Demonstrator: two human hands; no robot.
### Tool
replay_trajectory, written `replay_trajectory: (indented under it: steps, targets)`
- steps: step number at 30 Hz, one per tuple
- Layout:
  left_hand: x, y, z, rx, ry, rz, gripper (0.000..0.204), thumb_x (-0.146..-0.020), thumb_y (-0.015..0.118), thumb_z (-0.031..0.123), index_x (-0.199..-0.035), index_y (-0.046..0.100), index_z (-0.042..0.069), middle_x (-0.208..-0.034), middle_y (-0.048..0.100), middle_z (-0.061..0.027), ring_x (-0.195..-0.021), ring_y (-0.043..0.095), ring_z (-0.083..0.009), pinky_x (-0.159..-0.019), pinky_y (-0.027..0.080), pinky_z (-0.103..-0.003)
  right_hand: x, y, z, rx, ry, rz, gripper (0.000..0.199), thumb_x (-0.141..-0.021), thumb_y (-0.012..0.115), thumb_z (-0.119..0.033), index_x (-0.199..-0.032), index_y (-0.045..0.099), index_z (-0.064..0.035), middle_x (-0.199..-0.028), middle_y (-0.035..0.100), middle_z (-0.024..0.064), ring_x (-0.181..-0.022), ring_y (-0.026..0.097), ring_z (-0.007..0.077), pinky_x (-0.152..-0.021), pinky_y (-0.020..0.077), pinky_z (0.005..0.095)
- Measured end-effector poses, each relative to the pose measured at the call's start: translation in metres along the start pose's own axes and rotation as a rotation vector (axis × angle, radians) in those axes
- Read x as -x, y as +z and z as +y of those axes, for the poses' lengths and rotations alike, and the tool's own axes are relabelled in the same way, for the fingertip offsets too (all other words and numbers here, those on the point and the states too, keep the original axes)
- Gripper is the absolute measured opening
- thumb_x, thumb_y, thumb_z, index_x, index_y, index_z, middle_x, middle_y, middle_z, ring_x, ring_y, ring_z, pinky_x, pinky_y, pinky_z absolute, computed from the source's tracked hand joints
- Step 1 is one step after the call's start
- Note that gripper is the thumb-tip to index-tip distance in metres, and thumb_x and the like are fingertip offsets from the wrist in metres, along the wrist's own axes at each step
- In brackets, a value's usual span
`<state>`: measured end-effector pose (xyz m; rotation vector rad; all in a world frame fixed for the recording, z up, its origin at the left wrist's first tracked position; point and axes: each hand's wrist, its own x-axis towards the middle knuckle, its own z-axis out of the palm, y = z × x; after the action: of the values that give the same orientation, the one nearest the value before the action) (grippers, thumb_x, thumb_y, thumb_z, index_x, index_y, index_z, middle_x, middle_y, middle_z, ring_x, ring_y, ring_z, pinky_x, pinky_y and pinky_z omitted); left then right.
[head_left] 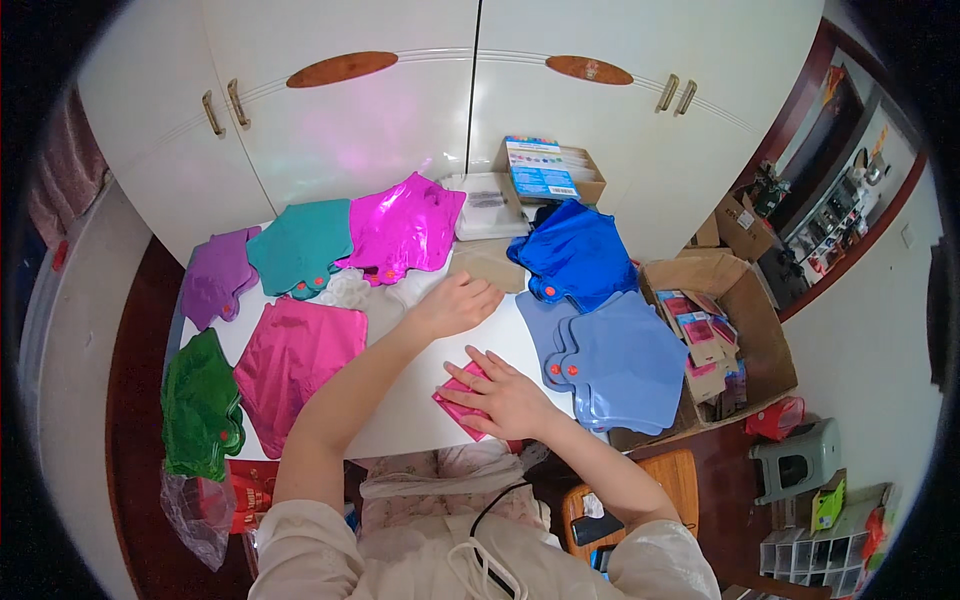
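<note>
My right hand (510, 402) lies flat with fingers apart on a folded pink foil balloon (470, 425) at the front of the white table (395, 410). Farther back, my left hand (462, 304) is curled with its fingers together. Whatever they may hold is hidden. Just beyond it lies a flat beige piece (487, 266), with a small white crumpled bundle (347, 290) to its left. Flat foil balloons surround the work area: a pink one (300, 365) at left, a magenta one (405, 225) behind, and a pale blue stack (625, 360) at right.
Green (200, 405), purple (215, 275), teal (300, 240) and dark blue (575, 250) foil balloons edge the table. A small box with a blue card (540, 165) stands at the back. To the right, a cardboard box (765, 350) holds packets. A grey stool (805, 460) stands beyond.
</note>
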<state>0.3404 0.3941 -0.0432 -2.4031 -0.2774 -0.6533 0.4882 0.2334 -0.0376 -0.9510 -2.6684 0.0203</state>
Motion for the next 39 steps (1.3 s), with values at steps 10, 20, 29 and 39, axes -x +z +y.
replay_trajectory:
  steps: [10, 20, 29, 39]
  targets:
    - [-0.003, -0.004, 0.001, -0.053, 0.003, 0.040, 0.037, -0.076, 0.055, 0.017, -0.111, 0.062, 0.007, -0.095, 0.060, 0.0012, -0.097, 0.055, -0.0133, -0.075, 0.040, -0.029, 0.000, 0.001, 0.000, -0.037, 0.009, 0.018, 0.046, -0.087, 0.053, -0.039, -0.130, 0.053, -0.0229, -0.143, 0.040, 0.0067, -0.131, 0.034, 0.0393, -0.108, 0.0280, 0.0504]
    - [-0.002, -0.004, 0.004, -0.051, -0.031, -0.014, 0.039, -0.077, 0.054, 0.018, -0.114, 0.061, 0.008, -0.088, 0.056, 0.0037, -0.081, 0.051, -0.0114, -0.068, 0.037, -0.029, 0.000, 0.000, -0.001, -0.022, 0.009, -0.001, 0.045, -0.088, 0.051, -0.041, -0.130, 0.052, -0.0239, -0.143, 0.040, 0.0065, -0.131, 0.033, 0.0390, -0.109, 0.0271, 0.0499]
    - [-0.001, 0.003, 0.005, -0.011, -0.027, -0.020, 0.032, -0.077, 0.055, 0.018, -0.107, 0.064, 0.010, -0.094, 0.059, 0.0009, -0.088, 0.054, -0.0124, -0.074, 0.041, -0.030, 0.000, 0.003, 0.000, 0.004, 0.000, -0.012, 0.045, -0.090, 0.047, -0.043, -0.131, 0.051, -0.0246, -0.143, 0.040, 0.0064, -0.132, 0.033, 0.0388, -0.109, 0.0259, 0.0487]
    - [-0.003, 0.017, 0.004, 0.087, -0.316, -0.131, 0.014, -0.075, 0.055, 0.013, -0.087, 0.059, 0.008, -0.074, 0.059, -0.0045, -0.073, 0.062, -0.0192, -0.069, 0.047, -0.032, -0.001, 0.000, -0.001, -0.041, 0.010, -0.003, 0.045, -0.088, 0.051, -0.039, -0.130, 0.052, -0.0231, -0.144, 0.039, 0.0068, -0.132, 0.032, 0.0391, -0.108, 0.0272, 0.0506]
